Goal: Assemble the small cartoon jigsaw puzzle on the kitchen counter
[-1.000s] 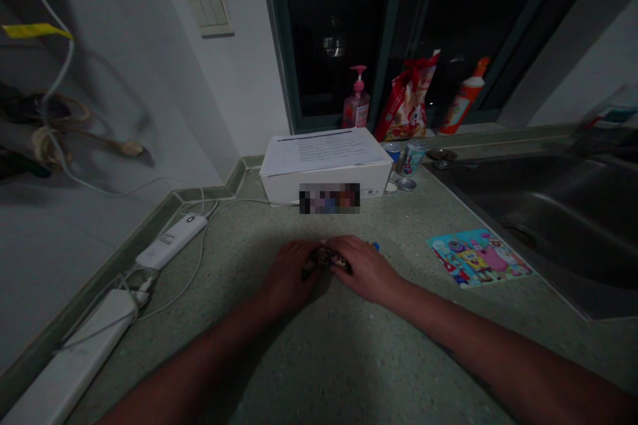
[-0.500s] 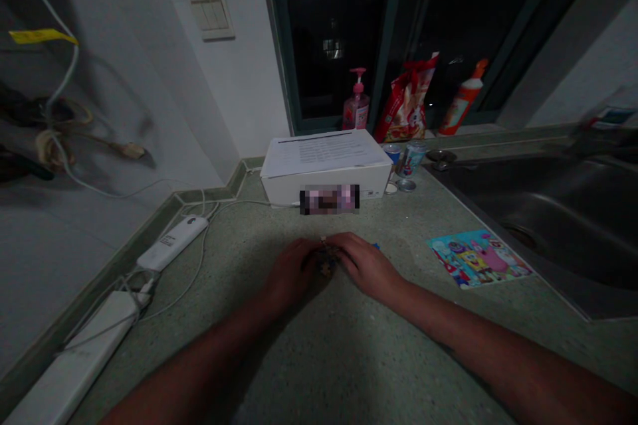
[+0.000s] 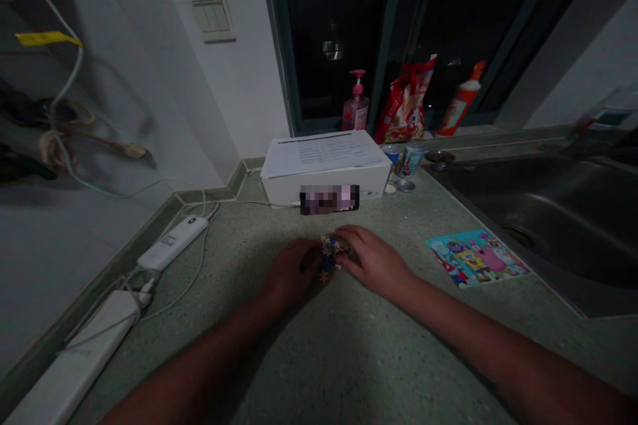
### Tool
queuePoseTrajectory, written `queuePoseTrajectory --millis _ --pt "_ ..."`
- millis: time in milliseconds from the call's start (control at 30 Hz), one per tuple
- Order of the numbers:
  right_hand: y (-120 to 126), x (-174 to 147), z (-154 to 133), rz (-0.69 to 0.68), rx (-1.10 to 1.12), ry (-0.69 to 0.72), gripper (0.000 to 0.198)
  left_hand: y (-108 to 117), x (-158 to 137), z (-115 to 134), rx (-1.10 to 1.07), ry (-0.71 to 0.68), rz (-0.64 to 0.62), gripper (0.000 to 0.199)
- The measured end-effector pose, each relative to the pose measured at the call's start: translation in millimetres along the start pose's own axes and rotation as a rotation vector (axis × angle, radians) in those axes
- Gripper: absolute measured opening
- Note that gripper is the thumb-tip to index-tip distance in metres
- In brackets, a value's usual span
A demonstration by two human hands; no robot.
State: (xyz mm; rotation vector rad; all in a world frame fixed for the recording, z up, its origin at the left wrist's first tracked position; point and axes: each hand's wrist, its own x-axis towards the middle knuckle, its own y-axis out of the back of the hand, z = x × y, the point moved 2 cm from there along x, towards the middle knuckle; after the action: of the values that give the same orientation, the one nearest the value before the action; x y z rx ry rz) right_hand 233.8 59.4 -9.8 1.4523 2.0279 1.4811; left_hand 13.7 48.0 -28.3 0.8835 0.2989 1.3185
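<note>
Several small jigsaw puzzle pieces [image 3: 326, 257], some tan and some blue, are gathered in a clump between my two hands just above or on the counter. My left hand [image 3: 292, 273] curls in from the left, its fingertips against the near side of the clump. From the right, my right hand [image 3: 376, 264] closes its thumb and fingers over other pieces of the clump. The fingers partly hide the pieces. A colourful cartoon picture sheet [image 3: 477, 257] lies flat to the right of my right hand.
Behind my hands, a phone [image 3: 329, 200] leans on a white box [image 3: 326, 172]. Cups [image 3: 413, 159] and a lid stand beside it. A sink [image 3: 563, 212] is at the right, a power strip [image 3: 74, 358] and cables at the left. Bottles and a red bag line the windowsill.
My right hand has shifted slightly and opened the view onto the clump, so more blue and tan pieces show. My left hand has hardly moved.
</note>
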Motion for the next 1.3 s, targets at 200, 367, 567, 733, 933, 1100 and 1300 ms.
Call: queuePoseTrajectory --millis 200,367,567,733,933,1100,1300 --pt "25 -13 11 -0.068 -0.256 -0.147 0.050 7 -6 2 0.071 -0.061 -0.034 0.033" --pt "33 -18 20 -0.212 -0.264 -0.164 0.063 23 -8 3 0.240 0.011 -0.039 0.033" --pt "35 -21 29 -0.203 -0.237 -0.184 0.049 29 -16 -4 0.218 -0.011 0.035 0.027" --pt "30 -16 22 -0.185 -0.187 -0.162 0.033 22 -20 -7 0.254 -0.092 -0.009 0.031" --pt "19 -10 10 -0.187 -0.149 -0.119 0.027 18 -16 -6 0.129 -0.034 -0.067 0.022" --pt "7 -9 9 -0.128 -0.103 -0.080 0.029 12 -13 -4 0.091 -0.026 -0.064 0.020" --pt "-2 -11 13 -0.068 -0.018 -0.069 0.032 4 -9 0 0.041 -0.075 -0.052 0.020"
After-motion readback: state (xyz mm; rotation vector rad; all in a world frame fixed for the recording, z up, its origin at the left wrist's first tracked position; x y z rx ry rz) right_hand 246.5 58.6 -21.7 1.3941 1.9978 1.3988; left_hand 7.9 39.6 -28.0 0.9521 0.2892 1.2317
